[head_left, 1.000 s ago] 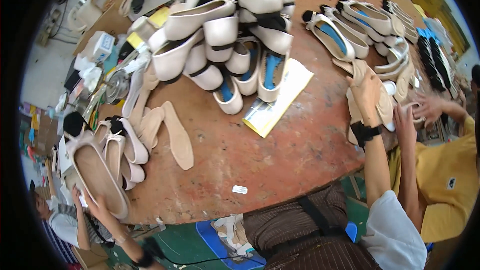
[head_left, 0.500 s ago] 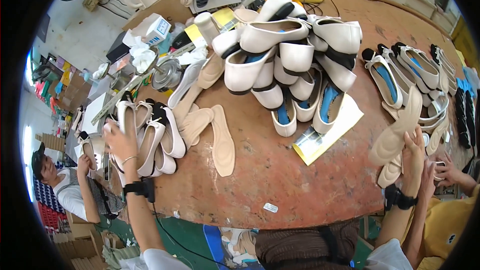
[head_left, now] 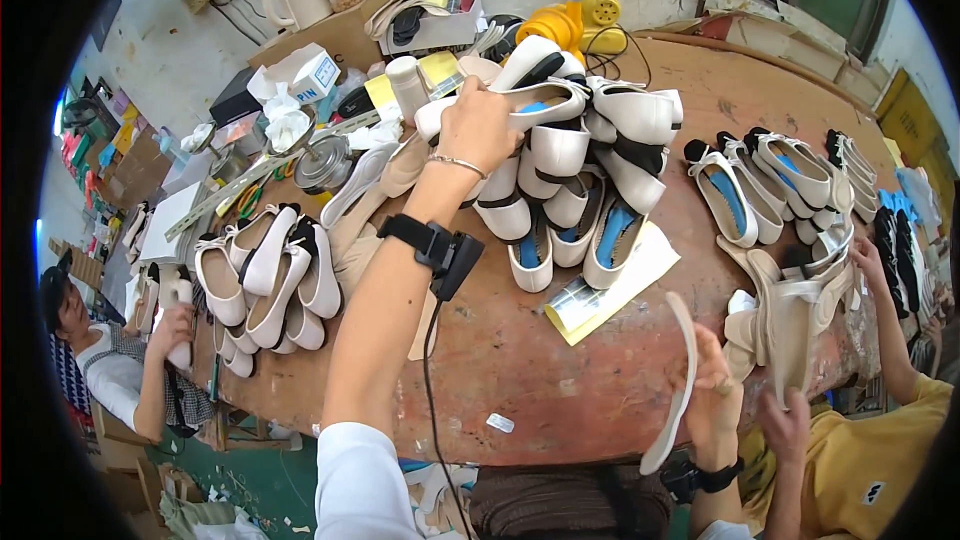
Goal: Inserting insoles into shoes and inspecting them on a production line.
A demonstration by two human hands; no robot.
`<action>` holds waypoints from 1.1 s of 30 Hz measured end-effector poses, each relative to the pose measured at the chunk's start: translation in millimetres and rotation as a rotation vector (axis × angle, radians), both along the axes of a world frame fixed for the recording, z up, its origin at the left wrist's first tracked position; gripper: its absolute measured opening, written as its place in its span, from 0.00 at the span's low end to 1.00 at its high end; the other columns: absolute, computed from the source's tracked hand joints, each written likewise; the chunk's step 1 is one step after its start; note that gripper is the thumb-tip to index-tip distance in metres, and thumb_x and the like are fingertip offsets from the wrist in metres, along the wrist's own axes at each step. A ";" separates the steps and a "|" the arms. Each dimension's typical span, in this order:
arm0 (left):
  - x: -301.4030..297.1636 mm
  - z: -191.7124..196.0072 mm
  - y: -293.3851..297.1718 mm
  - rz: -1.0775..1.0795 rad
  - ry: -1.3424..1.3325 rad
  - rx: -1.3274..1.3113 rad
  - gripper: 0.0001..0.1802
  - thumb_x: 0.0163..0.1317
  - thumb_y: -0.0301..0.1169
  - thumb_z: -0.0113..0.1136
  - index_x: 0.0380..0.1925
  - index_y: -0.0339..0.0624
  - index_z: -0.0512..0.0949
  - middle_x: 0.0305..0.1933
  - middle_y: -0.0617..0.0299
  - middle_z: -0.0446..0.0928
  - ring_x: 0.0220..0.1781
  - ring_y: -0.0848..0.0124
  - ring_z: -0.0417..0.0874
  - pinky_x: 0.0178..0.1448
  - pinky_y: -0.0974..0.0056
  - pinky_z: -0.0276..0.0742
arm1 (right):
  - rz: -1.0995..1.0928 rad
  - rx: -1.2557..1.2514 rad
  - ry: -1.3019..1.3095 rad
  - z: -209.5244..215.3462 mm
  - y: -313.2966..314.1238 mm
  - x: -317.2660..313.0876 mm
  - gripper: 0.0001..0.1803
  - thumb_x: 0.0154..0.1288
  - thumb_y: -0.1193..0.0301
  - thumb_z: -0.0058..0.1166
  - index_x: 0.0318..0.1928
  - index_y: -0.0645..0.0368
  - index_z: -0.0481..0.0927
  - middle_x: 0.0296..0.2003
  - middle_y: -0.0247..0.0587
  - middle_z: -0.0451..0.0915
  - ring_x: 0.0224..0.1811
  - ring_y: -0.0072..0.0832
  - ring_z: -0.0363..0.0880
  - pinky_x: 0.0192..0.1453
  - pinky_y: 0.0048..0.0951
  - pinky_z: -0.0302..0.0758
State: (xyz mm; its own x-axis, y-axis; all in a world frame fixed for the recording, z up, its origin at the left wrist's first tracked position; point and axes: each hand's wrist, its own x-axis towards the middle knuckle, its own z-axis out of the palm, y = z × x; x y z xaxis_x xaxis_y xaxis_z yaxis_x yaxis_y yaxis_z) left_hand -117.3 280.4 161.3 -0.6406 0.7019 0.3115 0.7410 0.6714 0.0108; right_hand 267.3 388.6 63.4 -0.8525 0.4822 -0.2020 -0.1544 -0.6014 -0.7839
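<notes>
My left hand point(head_left: 482, 128) reaches over the middle pile and is closed on a cream ballet flat point(head_left: 553, 103) at its top. Its fingertips are partly hidden behind the shoe. Below it, several more cream flats point(head_left: 560, 153) with black soles are heaped, some with blue inside. My right hand point(head_left: 710, 372), near the table's front edge, holds a thin beige insole point(head_left: 686, 380) edge-on. Flat beige insoles point(head_left: 765, 305) lie to the right of that hand.
A cluster of black-toed cream flats point(head_left: 268, 270) stands left, another point(head_left: 735, 195) right. Yellow paper point(head_left: 640, 275) lies under the pile's front. A co-worker's hands point(head_left: 783, 420) hold a shoe part close on my right; another person point(head_left: 115, 370) handles shoes at far left.
My left hand has left the left cluster and gone right to the pile, onto a flat. My right hand has drawn an insole nearer and leftward from the right-hand insoles. The view has shifted.
</notes>
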 end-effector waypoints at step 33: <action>312.1 -227.4 -223.7 -0.033 -0.378 0.660 0.76 0.43 0.56 0.79 0.75 0.49 0.28 0.74 0.32 0.50 0.69 0.42 0.68 0.68 0.42 0.70 | 0.599 1.462 0.324 -89.4 -125.5 -54.7 0.10 0.43 0.72 0.63 0.30 0.60 0.85 0.40 0.37 0.82 0.52 0.34 0.79 0.60 0.33 0.71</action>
